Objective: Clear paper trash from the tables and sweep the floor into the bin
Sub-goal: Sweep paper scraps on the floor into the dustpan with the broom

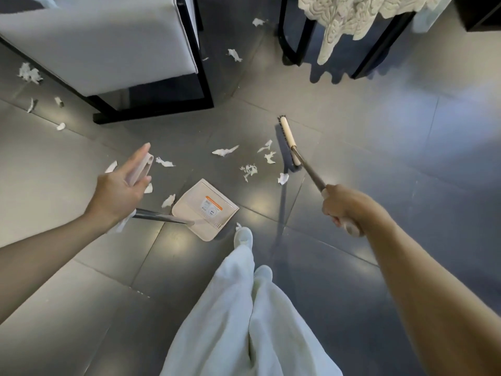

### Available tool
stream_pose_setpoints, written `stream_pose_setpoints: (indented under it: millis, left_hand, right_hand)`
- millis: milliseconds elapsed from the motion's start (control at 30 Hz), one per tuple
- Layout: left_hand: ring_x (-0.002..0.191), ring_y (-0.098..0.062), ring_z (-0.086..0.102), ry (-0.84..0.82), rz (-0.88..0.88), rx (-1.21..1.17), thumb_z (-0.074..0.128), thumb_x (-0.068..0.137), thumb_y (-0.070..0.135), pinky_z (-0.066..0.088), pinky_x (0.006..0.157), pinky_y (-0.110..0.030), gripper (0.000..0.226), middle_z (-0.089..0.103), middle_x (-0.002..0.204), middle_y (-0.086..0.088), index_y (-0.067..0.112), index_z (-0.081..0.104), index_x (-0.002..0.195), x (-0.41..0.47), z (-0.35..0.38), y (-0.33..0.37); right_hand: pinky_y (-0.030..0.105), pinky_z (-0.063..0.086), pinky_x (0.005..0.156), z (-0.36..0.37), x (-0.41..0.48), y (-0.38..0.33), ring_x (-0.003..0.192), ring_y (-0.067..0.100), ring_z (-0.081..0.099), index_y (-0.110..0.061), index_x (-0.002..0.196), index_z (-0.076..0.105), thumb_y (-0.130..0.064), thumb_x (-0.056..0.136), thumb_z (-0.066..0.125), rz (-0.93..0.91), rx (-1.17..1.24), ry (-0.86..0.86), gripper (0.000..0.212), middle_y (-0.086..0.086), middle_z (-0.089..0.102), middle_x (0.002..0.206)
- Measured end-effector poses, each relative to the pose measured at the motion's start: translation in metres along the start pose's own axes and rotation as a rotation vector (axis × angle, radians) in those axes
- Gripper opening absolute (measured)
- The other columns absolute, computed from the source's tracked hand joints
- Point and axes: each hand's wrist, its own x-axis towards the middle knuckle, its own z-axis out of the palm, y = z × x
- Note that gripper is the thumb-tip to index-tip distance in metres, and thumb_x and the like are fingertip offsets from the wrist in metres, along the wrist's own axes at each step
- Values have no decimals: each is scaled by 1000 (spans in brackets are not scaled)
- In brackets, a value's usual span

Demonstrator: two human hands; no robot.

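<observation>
My right grip is closed tight round the pale end of the broom handle, fingers curled under it. The grey shaft runs forward and down to the broom head, whose dark bristles rest on the floor. My left grip has the beige top of the dustpan handle between the thumb and nearly straight fingers, the forefinger lying along it. From under that wrist the grey pole slants down to the dustpan, which lies flat on the floor just ahead of my white shoe, a sticker on its tray. The paper scraps lie loose on the floor between the dustpan and the broom head, the nearest one just beside the bristles, and none is in the pan. More shreds lie left of the pan and farther out by the chair, which has a white cushion and a black frame. Something white shows under my left wrist; I cannot tell whether it is held. Beyond the broom stands a black-legged table with a lace cloth hanging over its edge.
</observation>
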Motion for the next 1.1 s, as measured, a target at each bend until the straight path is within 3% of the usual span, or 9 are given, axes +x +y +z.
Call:
stream_pose_setpoints:
  millis: [67,133,267,333,433,633,800,967,1100]
  left_hand:
    - [126,-37,47,-13,-3,2,56,93,21,36,110,-45,64,62,124,-7,65,33,132,-11,4,-3]
    - [109,-44,54,-15,-8,-7,55,93,21,37,107,-52,66,65,109,-10,73,30,125,-19,5,-5]
    - [92,-26,60,20,-9,-7,56,92,21,41,96,-26,64,59,100,5,68,32,130,-22,-1,-11]
    - [95,0,59,27,-12,-39,57,92,20,36,100,-17,62,60,108,15,61,36,133,-18,-4,-15]
    - [75,24,52,43,5,-60,57,92,16,29,76,7,61,57,108,23,53,39,136,-11,-10,-21]
    - [92,1,53,-10,33,-56,58,93,20,33,76,-6,60,54,118,22,53,36,138,18,-21,-34]
    - [97,-7,53,-30,94,-68,58,92,17,32,79,-6,60,54,120,18,46,37,141,55,-22,-33]
    - [105,-22,59,-47,161,-43,57,93,16,33,80,-6,62,57,133,4,44,35,143,101,-12,-26]
    - [77,-2,58,-34,151,-86,57,93,16,29,69,8,61,58,117,13,46,36,142,130,-14,-30]
  right_hand:
    - [23,39,47,25,-4,1,58,20,58,-5,91,59,-3,85,48,-9,59,-47,13,5,61,65]
    - [21,38,44,45,-7,-4,53,17,55,-7,80,59,-3,84,50,-1,118,-81,11,3,60,61]
    - [21,40,47,71,-9,-29,50,17,49,-6,85,54,-1,84,51,1,368,-160,6,5,54,62]
    - [25,42,52,74,-7,-43,53,18,47,-9,95,49,1,84,52,9,515,-177,15,6,51,65]
    - [26,40,52,65,-5,-60,53,19,46,-8,96,48,2,83,53,7,564,-172,17,7,49,65]
    - [20,38,45,42,-18,-90,40,17,49,-5,77,60,-1,81,52,-77,314,-52,9,1,53,41]
    - [19,36,41,38,-4,-116,47,23,54,0,85,61,3,77,43,-82,195,67,20,11,61,58]
    - [22,35,39,45,47,-132,51,21,48,-4,120,45,-1,86,37,-12,106,56,34,11,53,72]
    - [24,40,50,61,61,-137,71,22,53,-14,144,33,-3,86,42,-34,53,-71,61,6,52,82]
